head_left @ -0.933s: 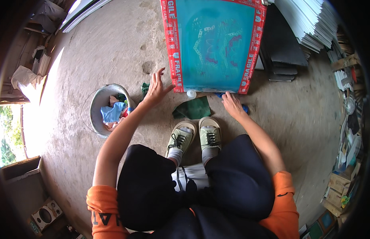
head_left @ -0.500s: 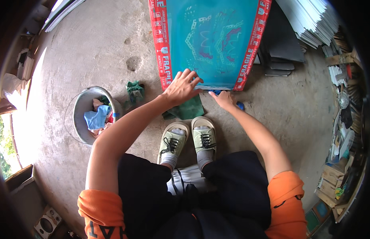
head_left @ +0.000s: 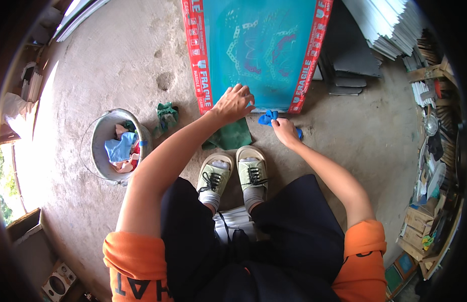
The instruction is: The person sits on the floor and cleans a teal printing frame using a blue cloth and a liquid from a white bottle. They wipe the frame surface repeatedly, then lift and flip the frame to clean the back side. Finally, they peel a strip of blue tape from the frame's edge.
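A screen-printing frame [head_left: 266, 65] with teal mesh and red tape along its sides lies in front of me, faint white and pink marks on the mesh. My left hand [head_left: 232, 104] is curled at its near left corner, fingers bent over the edge and thumb on the near side. In my right hand [head_left: 284, 130] is a pinched, bunched blue cloth [head_left: 266, 117], just off the frame's near edge. Part of the cloth is hidden by the fingers. Under my left wrist, a green cloth [head_left: 233, 136] lies flat on the floor.
To the left stands a metal bucket [head_left: 103, 161] of coloured rags, with a crumpled green cloth [head_left: 166, 117] beside it. Dark flat sheets [head_left: 351, 60] and a stack of white sheets [head_left: 384, 25] lie at the far right. My sandalled feet [head_left: 233, 173] are close behind the frame.
My right hand has drawn back slightly from the frame's near edge, and more of the blue cloth shows in it. My left hand stays at the frame's corner. The whole view has shifted a little.
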### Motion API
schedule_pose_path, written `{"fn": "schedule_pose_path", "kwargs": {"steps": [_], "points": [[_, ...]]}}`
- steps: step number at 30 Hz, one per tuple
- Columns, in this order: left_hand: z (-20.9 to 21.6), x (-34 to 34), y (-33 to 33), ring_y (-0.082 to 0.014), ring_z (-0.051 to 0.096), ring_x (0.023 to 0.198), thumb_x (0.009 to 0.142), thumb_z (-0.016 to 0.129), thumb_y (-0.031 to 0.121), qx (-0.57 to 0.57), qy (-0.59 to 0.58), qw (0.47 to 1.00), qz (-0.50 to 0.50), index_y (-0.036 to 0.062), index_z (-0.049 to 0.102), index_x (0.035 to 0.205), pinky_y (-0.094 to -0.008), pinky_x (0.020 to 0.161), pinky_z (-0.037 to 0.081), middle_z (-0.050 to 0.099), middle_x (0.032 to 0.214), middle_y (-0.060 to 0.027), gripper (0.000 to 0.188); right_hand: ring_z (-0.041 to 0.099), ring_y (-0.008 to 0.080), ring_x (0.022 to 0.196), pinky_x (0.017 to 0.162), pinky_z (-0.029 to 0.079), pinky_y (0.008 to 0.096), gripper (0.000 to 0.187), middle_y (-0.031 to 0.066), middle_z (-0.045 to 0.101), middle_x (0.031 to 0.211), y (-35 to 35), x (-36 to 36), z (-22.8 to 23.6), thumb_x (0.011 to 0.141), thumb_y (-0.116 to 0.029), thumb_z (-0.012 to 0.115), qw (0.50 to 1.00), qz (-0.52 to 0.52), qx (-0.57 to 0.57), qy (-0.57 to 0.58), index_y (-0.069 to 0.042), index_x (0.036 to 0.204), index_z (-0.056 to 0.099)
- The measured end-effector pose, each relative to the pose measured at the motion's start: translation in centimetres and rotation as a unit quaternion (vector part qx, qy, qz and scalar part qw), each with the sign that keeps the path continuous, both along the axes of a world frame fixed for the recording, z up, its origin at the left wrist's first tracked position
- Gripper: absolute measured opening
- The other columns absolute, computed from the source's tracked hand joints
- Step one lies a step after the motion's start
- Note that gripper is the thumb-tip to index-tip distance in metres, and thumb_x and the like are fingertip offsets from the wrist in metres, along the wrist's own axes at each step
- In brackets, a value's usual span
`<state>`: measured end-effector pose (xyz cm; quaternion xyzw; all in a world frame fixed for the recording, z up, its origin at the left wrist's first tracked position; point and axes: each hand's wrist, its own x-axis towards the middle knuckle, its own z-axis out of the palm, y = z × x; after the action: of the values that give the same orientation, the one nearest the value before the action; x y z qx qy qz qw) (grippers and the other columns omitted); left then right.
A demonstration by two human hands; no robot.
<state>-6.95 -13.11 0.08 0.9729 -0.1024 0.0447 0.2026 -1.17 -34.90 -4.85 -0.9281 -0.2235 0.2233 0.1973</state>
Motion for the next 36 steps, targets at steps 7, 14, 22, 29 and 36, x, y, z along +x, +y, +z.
{"fn": "schedule_pose_path", "kwargs": {"steps": [7,14,22,29,36], "points": [[8.5,-0.4,-1.2,-0.0287,0.053,0.102,0.09,0.051,0.034,-0.095,0.146,0.985,0.022,0.0068,0.057,0.105,-0.0389,0.089,0.043,0.058,0.101,-0.0141,0.031,0.059,0.0375,0.069,0.061,0.043,0.0448,0.032,0.0207,0.057,0.067,0.0,0.2,12.1,0.09,-0.026,0.044,0.984,-0.009,0.178,-0.011,0.0,0.075,0.056],[10.7,-4.5,-0.9,-0.0304,0.051,0.104,0.083,0.058,0.038,0.165,0.161,0.973,0.012,0.0099,0.057,0.104,-0.0448,0.086,0.044,0.056,0.102,-0.0129,0.035,0.058,0.0395,0.092,0.079,0.045,0.0482,0.035,0.0226,0.062,0.092,0.1,-0.2,8.9,0.088,-0.035,0.047,0.998,0.052,0.032,0.015,-0.002,0.089,0.06],[4.5,-3.9,-3.0,-0.0284,0.052,0.104,0.079,0.061,0.038,0.219,0.127,0.967,-0.023,0.0111,0.059,0.1,-0.045,0.084,0.044,0.056,0.103,-0.0112,0.035,0.057,0.0352,0.091,0.077,0.045,0.0444,0.046,0.0185,0.06,0.093,-1.7,-3.2,0.8,0.082,-0.047,0.056,1.0,0.018,0.006,-0.016,-0.002,0.091,0.055],[-2.7,-2.1,-4.8,-0.0256,0.053,0.103,0.082,0.054,0.035,0.06,0.2,0.967,0.148,0.009,0.062,0.1,-0.044,0.084,0.04,0.059,0.102,-0.0096,0.032,0.055,0.0362,0.096,0.076,0.048,0.0469,0.063,0.02,0.052,0.103,1.8,-4.1,-4.5,0.073,-0.055,0.063,0.997,-0.055,-0.001,-0.045,-0.001,0.103,0.05],[-6.0,-1.6,-5.6,-0.0235,0.051,0.103,0.077,0.061,0.028,0.116,0.111,0.982,0.101,0.009,0.057,0.103,-0.0445,0.086,0.036,0.057,0.101,-0.0076,0.032,0.053,0.0404,0.093,0.075,0.046,0.0432,0.026,0.0217,0.053,0.098,1.1,-2.0,-6.1,0.081,-0.02,0.056,0.979,-0.054,0.138,-0.137,0.004,0.091,0.058]]}}
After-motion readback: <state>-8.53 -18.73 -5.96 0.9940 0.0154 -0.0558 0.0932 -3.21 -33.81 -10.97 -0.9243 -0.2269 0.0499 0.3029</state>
